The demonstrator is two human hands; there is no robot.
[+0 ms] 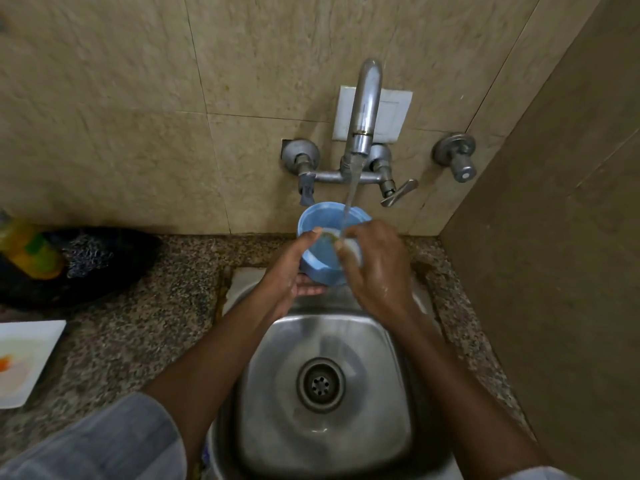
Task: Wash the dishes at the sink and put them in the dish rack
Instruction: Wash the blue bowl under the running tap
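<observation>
counter: speckled stone worktop [145,306] is running along the tiled wall [138,98] | far left: yellow bottle [29,251] is leaning beside a dark scrubber [88,254] | left edge: white square plate [24,362] is lying flat, showing orange smears | wall: white switch plate [393,112] is sitting behind the spout

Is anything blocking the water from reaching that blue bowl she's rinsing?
Nothing visible does. The stream from the steel tap falls straight into the round blue plastic bowl, between the left hand gripping its rim and the right hand rubbing inside.
</observation>
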